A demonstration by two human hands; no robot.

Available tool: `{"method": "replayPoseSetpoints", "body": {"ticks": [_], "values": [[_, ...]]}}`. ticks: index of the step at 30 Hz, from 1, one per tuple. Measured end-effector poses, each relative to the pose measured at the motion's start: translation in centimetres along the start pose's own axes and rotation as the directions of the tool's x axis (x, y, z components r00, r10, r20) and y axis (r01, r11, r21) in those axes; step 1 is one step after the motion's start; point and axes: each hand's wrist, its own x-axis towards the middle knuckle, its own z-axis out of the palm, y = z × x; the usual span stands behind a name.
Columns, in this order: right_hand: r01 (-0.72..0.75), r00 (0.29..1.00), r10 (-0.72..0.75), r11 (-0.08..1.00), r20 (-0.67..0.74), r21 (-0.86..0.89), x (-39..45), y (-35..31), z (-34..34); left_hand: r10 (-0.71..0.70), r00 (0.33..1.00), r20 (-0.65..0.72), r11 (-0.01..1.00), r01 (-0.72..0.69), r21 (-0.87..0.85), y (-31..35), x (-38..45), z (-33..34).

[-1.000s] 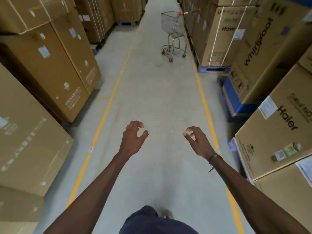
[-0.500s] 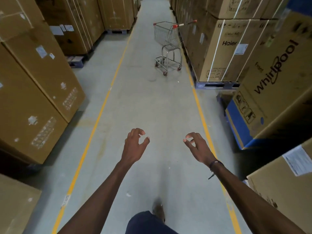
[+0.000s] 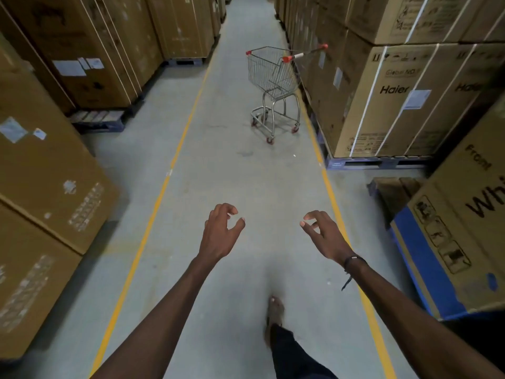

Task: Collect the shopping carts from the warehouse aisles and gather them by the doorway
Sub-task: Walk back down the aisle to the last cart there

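A small metal shopping cart (image 3: 269,77) with red handle ends and red wheels stands ahead in the aisle, close to the right-hand stack of boxes, its handle turned to the right. My left hand (image 3: 220,233) and my right hand (image 3: 323,235) are stretched out in front of me, well short of the cart. Both hands hold nothing, their fingers curled and apart. A dark cord bracelet sits on my right wrist.
Tall cardboard boxes on blue pallets line the aisle: the left wall (image 3: 52,165) and the Haier (image 3: 393,90) and Whirlpool boxes (image 3: 464,228) on the right. Yellow floor lines (image 3: 153,214) edge the grey concrete lane. My right foot (image 3: 274,310) steps forward.
I have walked down the aisle, so the cart is nearer and larger in view. Boxes on both sides have slid past. My hands keep the same outstretched pose.
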Motion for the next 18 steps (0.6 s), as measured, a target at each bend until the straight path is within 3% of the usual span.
{"method": "replayPoseSetpoints", "body": {"ticks": [7, 18], "values": [[0.044, 0.999, -0.044, 0.999, 0.022, -0.004, 23.1, 2.1, -3.2, -0.014, 0.999, -0.041, 1.000, 0.014, 0.017, -1.1, 20.9, 3.7], [0.040, 0.998, -0.037, 0.998, 0.057, -0.057, 52.1, 6.1, -6.5, -0.061, 0.998, -0.015, 0.998, 0.061, -0.019, -3.9, 50.8, 9.2]]}}
